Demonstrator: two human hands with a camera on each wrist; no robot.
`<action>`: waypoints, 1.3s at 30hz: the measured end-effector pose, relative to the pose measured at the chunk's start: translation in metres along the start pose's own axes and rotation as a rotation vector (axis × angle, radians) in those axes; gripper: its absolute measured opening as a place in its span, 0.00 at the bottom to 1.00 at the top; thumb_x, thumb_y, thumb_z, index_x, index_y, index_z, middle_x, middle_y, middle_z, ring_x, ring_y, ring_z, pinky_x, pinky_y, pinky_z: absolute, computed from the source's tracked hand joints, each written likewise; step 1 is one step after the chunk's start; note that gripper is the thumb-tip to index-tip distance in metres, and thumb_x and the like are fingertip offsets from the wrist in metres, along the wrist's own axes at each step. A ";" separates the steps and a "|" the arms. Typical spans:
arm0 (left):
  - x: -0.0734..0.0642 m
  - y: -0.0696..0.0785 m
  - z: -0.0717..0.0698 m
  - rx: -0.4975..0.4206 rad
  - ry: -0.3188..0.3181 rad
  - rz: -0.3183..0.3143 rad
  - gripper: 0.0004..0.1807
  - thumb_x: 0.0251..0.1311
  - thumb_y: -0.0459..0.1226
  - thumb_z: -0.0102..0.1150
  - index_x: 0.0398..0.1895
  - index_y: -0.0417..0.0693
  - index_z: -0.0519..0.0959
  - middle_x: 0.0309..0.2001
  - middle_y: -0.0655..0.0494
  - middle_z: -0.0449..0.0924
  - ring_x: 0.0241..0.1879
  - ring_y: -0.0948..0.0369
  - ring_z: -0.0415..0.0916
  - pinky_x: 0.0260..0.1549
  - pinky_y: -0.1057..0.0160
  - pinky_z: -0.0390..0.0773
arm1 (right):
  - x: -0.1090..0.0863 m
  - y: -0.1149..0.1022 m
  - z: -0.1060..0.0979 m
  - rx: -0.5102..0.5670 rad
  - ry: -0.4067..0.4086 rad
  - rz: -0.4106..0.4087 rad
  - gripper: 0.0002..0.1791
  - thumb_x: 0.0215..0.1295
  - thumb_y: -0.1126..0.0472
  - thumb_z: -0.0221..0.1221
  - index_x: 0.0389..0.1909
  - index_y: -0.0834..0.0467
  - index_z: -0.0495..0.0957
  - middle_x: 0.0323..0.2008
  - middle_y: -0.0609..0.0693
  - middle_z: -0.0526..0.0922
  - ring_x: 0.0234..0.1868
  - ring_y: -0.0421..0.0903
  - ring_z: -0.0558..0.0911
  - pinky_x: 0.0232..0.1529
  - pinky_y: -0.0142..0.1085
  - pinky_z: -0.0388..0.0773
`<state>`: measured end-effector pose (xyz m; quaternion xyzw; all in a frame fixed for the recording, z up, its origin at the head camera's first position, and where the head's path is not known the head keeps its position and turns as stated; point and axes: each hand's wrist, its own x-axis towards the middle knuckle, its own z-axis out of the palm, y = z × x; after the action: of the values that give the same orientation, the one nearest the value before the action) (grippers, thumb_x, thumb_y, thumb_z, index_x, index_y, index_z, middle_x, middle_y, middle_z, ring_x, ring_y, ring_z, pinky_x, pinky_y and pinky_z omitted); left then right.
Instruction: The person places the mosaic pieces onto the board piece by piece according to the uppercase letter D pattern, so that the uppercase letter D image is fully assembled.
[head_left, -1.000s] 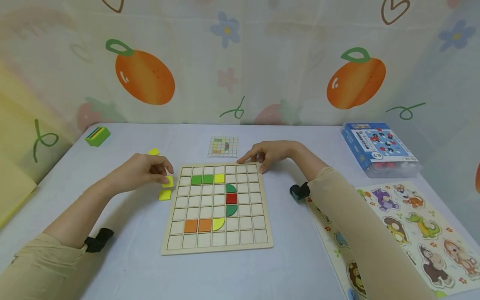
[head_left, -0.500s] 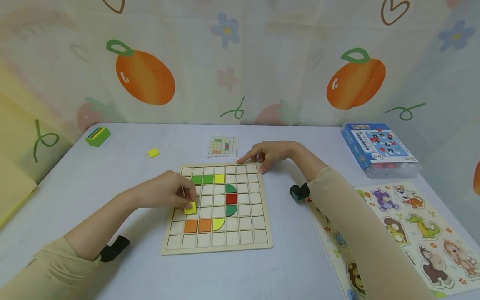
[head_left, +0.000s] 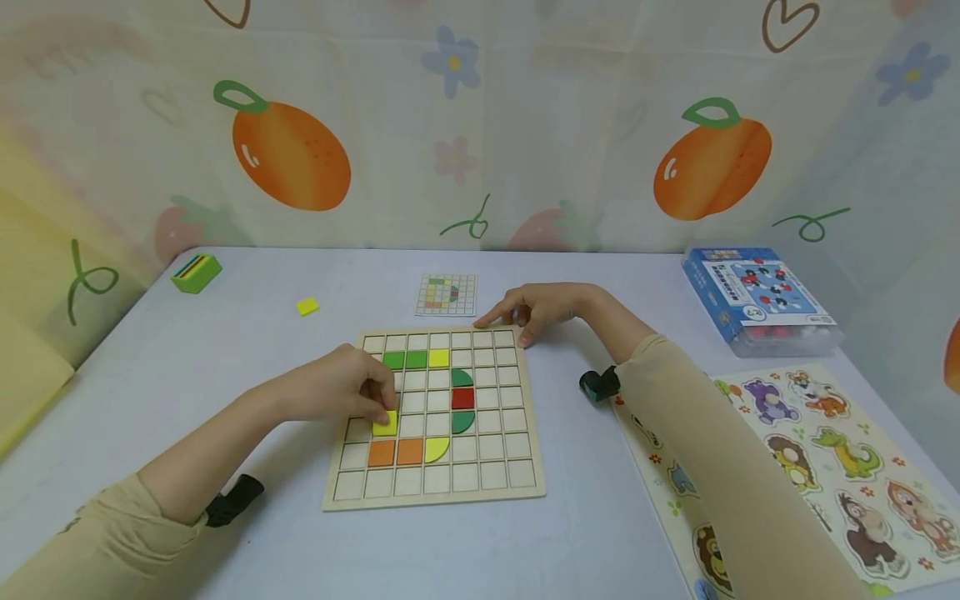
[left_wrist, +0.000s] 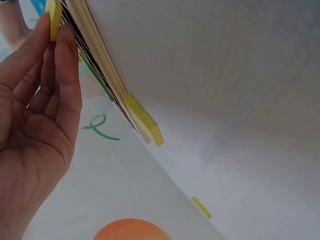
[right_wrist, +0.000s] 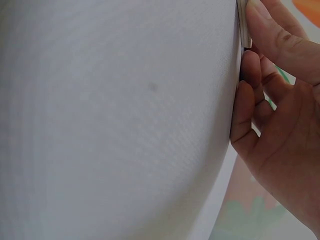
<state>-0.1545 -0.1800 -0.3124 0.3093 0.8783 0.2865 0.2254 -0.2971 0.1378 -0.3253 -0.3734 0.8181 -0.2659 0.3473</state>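
Observation:
A square wooden grid board [head_left: 480, 486] lies on the table with coloured tiles in some cells. My left hand [head_left: 330, 385] pinches a yellow square tile [head_left: 385, 425] between thumb and fingertips, over a left-side cell just above two orange tiles [head_left: 396, 452]. In the left wrist view, a second yellow tile [left_wrist: 144, 120] lies by the board's edge; my hand hides it from the head view. At the board's far right corner, my right hand [head_left: 536, 306] holds the frame, thumb on the side and index finger on the back edge. Its other fingers curl against the table.
Behind the board lies a small pattern card [head_left: 446, 294]. Another yellow tile [head_left: 307, 306] is at the back left, with a green block [head_left: 197, 273] farther left. A blue box [head_left: 761, 300] and an animal sticker sheet [head_left: 802, 467] occupy the right side.
From left of the board, my left hand has brought the yellow tile right and toward me onto the board, then slightly farther in the last half second. My right hand stays put.

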 end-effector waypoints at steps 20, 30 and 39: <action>0.004 -0.004 0.003 0.062 0.004 0.023 0.10 0.50 0.33 0.73 0.19 0.51 0.80 0.23 0.65 0.78 0.25 0.69 0.70 0.27 0.73 0.72 | 0.001 0.001 0.000 -0.006 -0.003 -0.014 0.38 0.52 0.67 0.69 0.67 0.52 0.72 0.46 0.54 0.72 0.37 0.46 0.65 0.38 0.32 0.61; 0.002 -0.003 0.000 0.068 0.007 0.003 0.09 0.52 0.34 0.72 0.21 0.53 0.80 0.24 0.64 0.79 0.26 0.68 0.71 0.28 0.72 0.73 | 0.000 0.000 0.000 -0.006 -0.004 -0.012 0.37 0.52 0.67 0.69 0.67 0.51 0.73 0.46 0.54 0.73 0.37 0.46 0.65 0.38 0.32 0.61; -0.013 -0.009 -0.023 0.090 0.098 -0.038 0.06 0.57 0.36 0.69 0.26 0.52 0.80 0.27 0.60 0.81 0.27 0.66 0.72 0.27 0.70 0.73 | 0.000 0.000 0.000 -0.006 -0.001 -0.009 0.38 0.52 0.67 0.69 0.66 0.51 0.73 0.46 0.55 0.73 0.37 0.46 0.65 0.39 0.32 0.61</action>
<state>-0.1623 -0.2028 -0.2980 0.2879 0.9060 0.2573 0.1735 -0.2975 0.1380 -0.3253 -0.3783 0.8170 -0.2649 0.3453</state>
